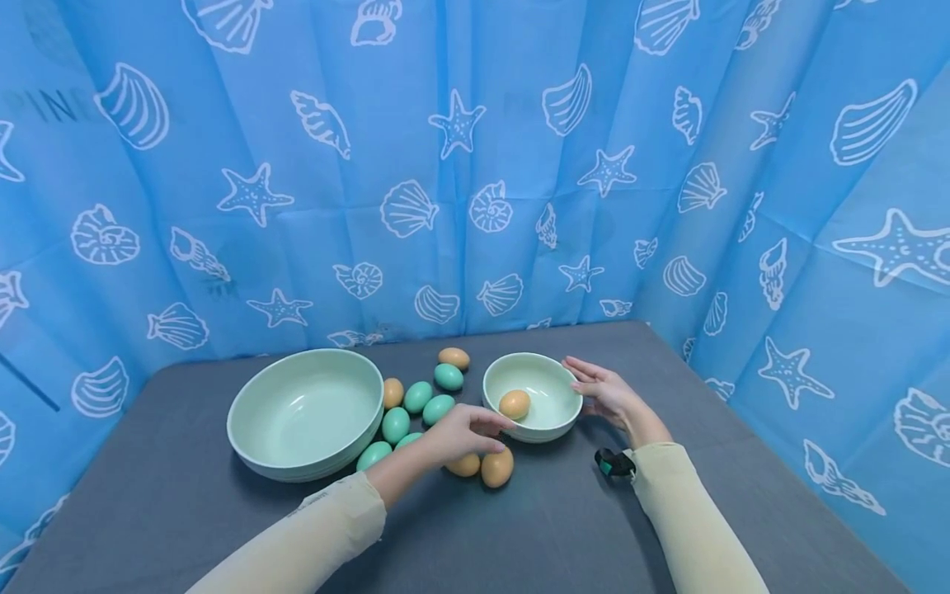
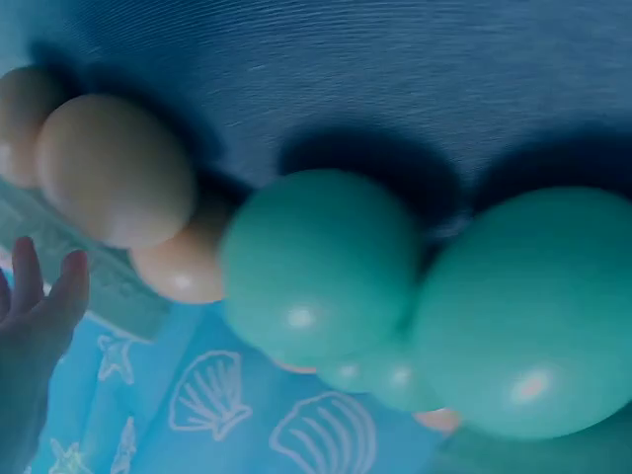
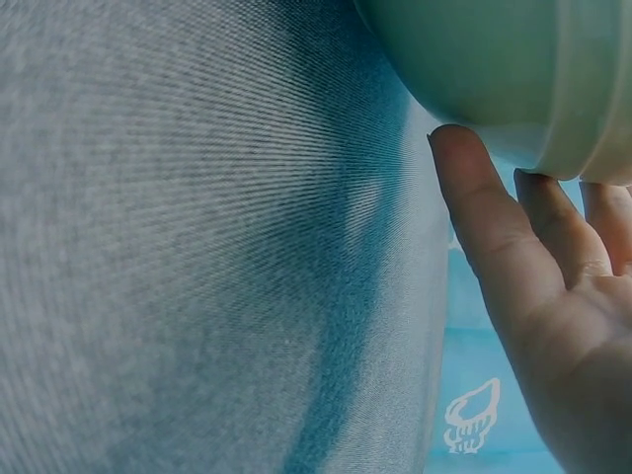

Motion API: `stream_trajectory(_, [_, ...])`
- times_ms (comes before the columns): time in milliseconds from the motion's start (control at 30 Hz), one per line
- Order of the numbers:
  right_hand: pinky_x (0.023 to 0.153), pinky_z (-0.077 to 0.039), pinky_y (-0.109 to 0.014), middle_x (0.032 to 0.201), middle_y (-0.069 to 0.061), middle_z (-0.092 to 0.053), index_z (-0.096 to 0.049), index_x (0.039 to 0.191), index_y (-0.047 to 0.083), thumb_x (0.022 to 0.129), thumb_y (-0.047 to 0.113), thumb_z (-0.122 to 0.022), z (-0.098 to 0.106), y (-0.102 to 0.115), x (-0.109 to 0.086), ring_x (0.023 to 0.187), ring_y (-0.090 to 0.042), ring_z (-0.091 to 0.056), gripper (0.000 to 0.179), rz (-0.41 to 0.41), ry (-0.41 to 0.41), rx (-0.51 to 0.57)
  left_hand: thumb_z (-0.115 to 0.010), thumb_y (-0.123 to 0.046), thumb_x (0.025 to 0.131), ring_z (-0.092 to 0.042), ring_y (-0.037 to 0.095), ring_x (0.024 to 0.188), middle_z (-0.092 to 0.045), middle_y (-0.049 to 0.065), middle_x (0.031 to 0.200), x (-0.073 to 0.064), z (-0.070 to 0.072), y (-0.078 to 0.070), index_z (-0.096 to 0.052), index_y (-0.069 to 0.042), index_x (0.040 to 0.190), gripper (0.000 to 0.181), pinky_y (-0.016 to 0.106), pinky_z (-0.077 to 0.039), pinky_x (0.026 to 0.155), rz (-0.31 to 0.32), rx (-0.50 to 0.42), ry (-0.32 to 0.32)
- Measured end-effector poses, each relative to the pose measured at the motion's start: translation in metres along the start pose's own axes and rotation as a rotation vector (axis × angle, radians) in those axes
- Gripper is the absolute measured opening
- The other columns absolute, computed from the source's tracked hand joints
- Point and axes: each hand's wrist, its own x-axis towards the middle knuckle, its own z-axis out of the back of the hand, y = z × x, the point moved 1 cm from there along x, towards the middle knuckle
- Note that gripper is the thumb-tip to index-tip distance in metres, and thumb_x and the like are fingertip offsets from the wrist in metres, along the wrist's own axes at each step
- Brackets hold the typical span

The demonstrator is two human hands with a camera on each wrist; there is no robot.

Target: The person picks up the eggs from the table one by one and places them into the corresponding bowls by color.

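A small pale green bowl (image 1: 547, 400) stands right of the middle of the table with one brown egg (image 1: 514, 404) inside, near its left wall. My left hand (image 1: 462, 432) hovers at the bowl's front left rim, fingers extended and loosely bent, nothing between them. Just below those fingers lie a brown egg (image 1: 497, 468) and another brown egg (image 1: 463, 465) on the table. At the bowl's right side is my right hand (image 1: 610, 396), its straight fingertips (image 3: 459, 148) touching the outer wall. In the left wrist view a green egg (image 2: 321, 267) sits close to the camera.
On the left stands a large pale green bowl (image 1: 297, 421). Several green eggs, among them one green egg (image 1: 396, 425), lie between the bowls, with a brown egg (image 1: 453, 358) at the back. A grey cloth (image 1: 549, 528) covers the table; a blue shell-patterned curtain (image 1: 460, 206) hangs behind.
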Motion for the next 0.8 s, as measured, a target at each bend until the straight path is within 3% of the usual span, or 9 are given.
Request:
stream_trajectory(133, [0.113, -0.032, -0.065, 0.166, -0.014, -0.013, -0.014, 0.161, 0.006, 0.106, 0.006, -0.044, 0.001, 0.0, 0.0, 0.152, -0.039, -0.018, 0.063, 0.005, 0.005, -0.007, -0.068, -0.004, 0.094, -0.058, 0.038, 0.126, -0.065, 0.022, 0.131, -0.004, 0.002, 0.008, -0.067, 0.002, 0.128, 0.034, 0.029, -0.054, 0.095, -0.025, 0.029, 0.063])
stream_trajectory(367, [0.113, -0.03, -0.066, 0.166, -0.014, -0.012, -0.013, 0.161, 0.005, 0.106, 0.006, -0.044, 0.002, -0.001, -0.001, 0.152, -0.04, -0.017, 0.063, 0.005, 0.004, 0.008, -0.07, -0.007, 0.093, -0.051, 0.034, 0.135, -0.059, 0.016, 0.142, -0.007, 0.002, 0.016, -0.069, -0.003, 0.127, 0.034, 0.045, -0.051, 0.103, -0.068, 0.175, 0.096])
stream_trajectory(567, [0.113, -0.029, -0.067, 0.167, -0.014, -0.011, -0.012, 0.161, 0.005, 0.107, 0.006, -0.044, 0.002, -0.001, -0.001, 0.152, -0.04, -0.016, 0.063, 0.008, 0.018, 0.006, -0.071, -0.002, 0.092, -0.048, 0.04, 0.136, -0.053, 0.024, 0.146, -0.01, 0.001, 0.021, -0.067, 0.002, 0.127, 0.036, 0.026, -0.055, 0.086, -0.139, 0.244, 0.123])
stream_trajectory(800, [0.113, -0.032, -0.066, 0.166, -0.014, -0.013, -0.013, 0.161, 0.005, 0.106, 0.007, -0.045, 0.002, 0.0, -0.002, 0.151, -0.039, -0.021, 0.063, 0.014, 0.016, -0.025, -0.069, -0.001, 0.092, -0.045, 0.036, 0.14, -0.05, 0.02, 0.149, -0.007, -0.004, 0.024, -0.065, 0.001, 0.131, 0.039, 0.02, -0.052, 0.087, -0.176, 0.403, 0.176])
